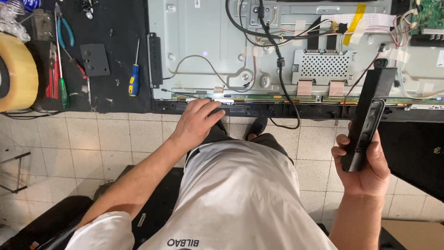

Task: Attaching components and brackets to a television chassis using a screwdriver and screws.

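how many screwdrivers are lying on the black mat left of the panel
2. A blue-and-yellow screwdriver lies near the open panel's left edge; a green-handled screwdriver lies further left, by the tape roll. The clutter there may hide more.

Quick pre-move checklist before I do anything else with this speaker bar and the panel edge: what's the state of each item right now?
1. Right hand grips black speaker bar firmly: ok.
2. Speaker's red wire free of the chassis: not ok, it runs up to the board area.
3. Left hand steady on panel's bottom edge: ok.
4. Black cable clear of the edge: not ok, it loops over it.
5. Blue-and-yellow screwdriver on the bench: ok.
6. Screws along the edge all removed: cannot tell.
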